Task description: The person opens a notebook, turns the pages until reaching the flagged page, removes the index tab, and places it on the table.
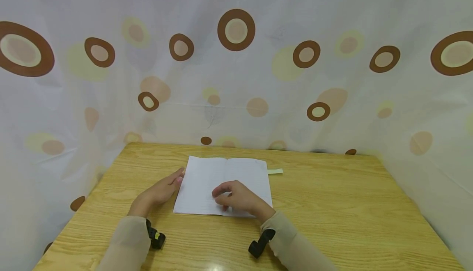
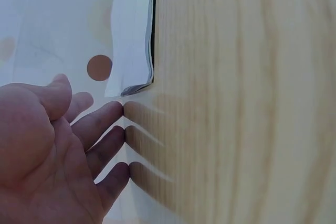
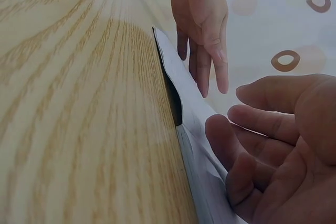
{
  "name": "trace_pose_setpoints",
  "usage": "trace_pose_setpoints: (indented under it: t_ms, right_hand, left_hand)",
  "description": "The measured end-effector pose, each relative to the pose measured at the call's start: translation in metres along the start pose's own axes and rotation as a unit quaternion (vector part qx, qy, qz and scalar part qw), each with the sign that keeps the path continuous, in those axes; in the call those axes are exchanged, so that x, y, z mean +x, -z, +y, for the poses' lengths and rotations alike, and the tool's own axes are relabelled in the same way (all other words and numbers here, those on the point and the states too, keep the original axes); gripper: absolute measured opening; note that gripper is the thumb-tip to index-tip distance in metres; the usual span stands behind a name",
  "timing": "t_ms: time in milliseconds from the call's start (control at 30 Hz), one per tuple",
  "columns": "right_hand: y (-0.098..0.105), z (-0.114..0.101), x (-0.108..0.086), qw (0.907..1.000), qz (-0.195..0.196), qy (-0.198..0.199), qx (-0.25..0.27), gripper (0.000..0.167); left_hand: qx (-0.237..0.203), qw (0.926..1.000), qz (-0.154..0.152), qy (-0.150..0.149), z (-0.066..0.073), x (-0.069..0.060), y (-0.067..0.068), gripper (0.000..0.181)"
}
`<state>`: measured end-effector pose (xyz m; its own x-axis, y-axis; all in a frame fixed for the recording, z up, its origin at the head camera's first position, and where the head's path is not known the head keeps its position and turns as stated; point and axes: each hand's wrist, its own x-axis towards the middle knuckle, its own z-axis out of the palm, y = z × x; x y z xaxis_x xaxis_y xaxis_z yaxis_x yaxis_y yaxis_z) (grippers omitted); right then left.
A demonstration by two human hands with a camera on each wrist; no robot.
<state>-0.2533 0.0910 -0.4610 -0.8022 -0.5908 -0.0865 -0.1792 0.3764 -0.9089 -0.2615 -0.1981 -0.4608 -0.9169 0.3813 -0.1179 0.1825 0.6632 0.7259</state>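
Beige sleeves point(image 1: 129, 238); hands point(image 1: 238, 197) at open notebook point(image 1: 203, 180); corner marks point(image 1: 258, 162) illegibly small.

My left hand point(image 2: 68, 153) spreads at eight o'clock, palm turned into view, thumb lifted. Three of my fingertips point(image 2: 121, 174) rest against the wood-grained tabletop point(image 2: 252, 103), which fills everything around three o'clock and casts back dark shadows beside them. At eleven o'clock, just beyond my fingers, lies a white-paged booklet point(image 2: 131, 30), its near corner slightly curled. A patterned white backdrop point(image 2: 47, 35) carries a brown dot point(image 2: 99, 67) at ten.
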Motion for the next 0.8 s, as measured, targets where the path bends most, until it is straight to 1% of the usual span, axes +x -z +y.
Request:
trace_pose_setpoints:
  t_ms: [200, 333, 467, 800]
  right_hand:
    - [-0.0005, -0.0005, -0.0007, 0.9999, -0.002, 0.002, -0.010, 0.022]
    - [-0.0015, 0.0012, 0.0005, 0.9999, -0.001, 0.004, -0.010, 0.023]
    - [-0.0019, 0.0025, 0.0014, 0.9999, 0.000, 0.003, -0.011, 0.023]
    - [-0.0004, -0.0018, -0.0007, 0.9998, 0.001, -0.003, -0.021, 0.022]
  left_hand:
    - [0.015, 0.9999, -0.005, 0.006, 0.0027, -0.0010, -0.0005, 0.054]
    - [0.027, 0.9994, -0.012, 0.019, 0.0051, -0.0009, -0.0016, 0.057]
    - [0.040, 0.9987, -0.011, 0.030, 0.0061, -0.0006, -0.0035, 0.061]
    - [0.070, 0.9971, -0.004, 0.029, 0.0068, -0.0005, -0.0076, 0.070]
